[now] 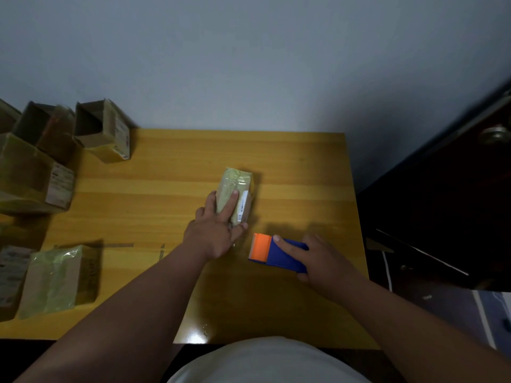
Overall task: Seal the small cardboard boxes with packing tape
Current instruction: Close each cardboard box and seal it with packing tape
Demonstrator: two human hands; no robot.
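A small cardboard box (241, 186), wrapped in glossy yellowish tape with a white label on its right side, lies in the middle of the wooden table (304, 167). My left hand (215, 230) rests on its near end, the index finger straight along the top and the thumb against the near side. Just right of it, my right hand (323, 261) grips a blue tape dispenser with an orange front (276, 252), index finger laid along its top. The dispenser sits low over the table, apart from the box.
Several cardboard boxes crowd the table's left side: open ones (102, 131) at the back left, a labelled one (36, 178) at the left edge, a taped one (60, 277) at the near left. A dark door (456, 189) with a knob stands right of the table.
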